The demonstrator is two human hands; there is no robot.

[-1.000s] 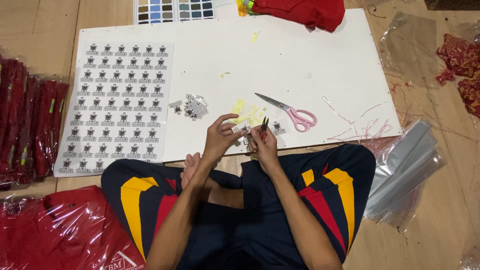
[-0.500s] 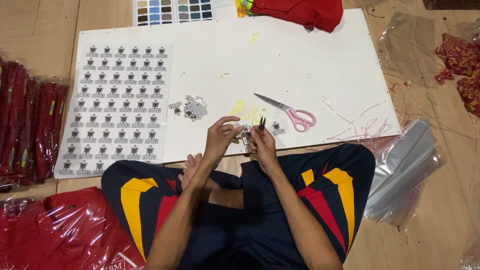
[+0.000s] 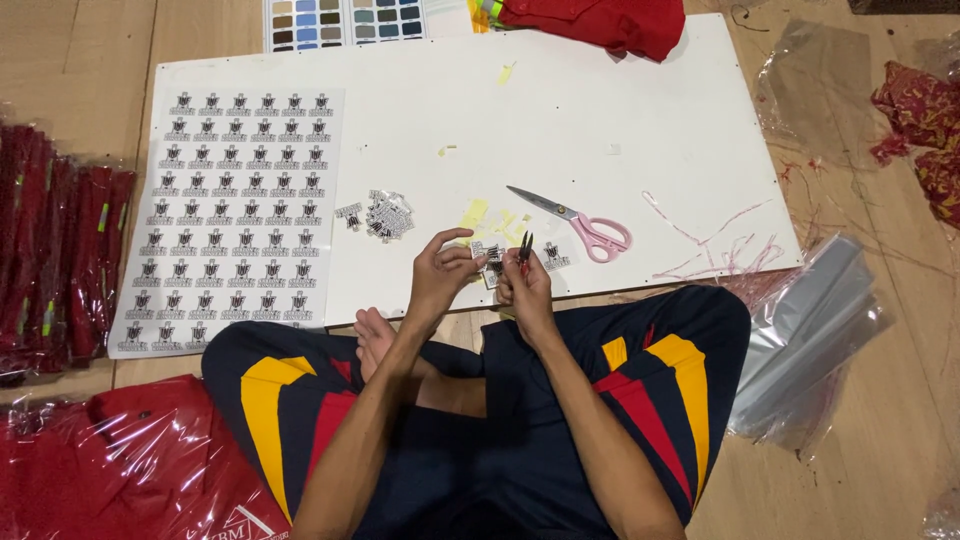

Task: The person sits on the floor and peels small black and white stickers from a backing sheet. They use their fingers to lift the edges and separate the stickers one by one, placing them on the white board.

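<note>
Two hands are held close together over the near edge of the white surface (image 3: 640,110). A small printed sticker (image 3: 487,252) is pinched between the curled fingers of the left hand (image 3: 440,275), just left of the right hand (image 3: 525,290). That right hand is closed around small dark snips (image 3: 524,250), blades pointed up and away, right beside the sticker. Pink-handled scissors (image 3: 585,226) are left lying just beyond, to the right. A little pile of cut stickers (image 3: 383,213) is seen to the left, near the printed sticker sheet (image 3: 230,215). Yellow backing scraps (image 3: 474,213) are scattered between the pile and the scissors.
</note>
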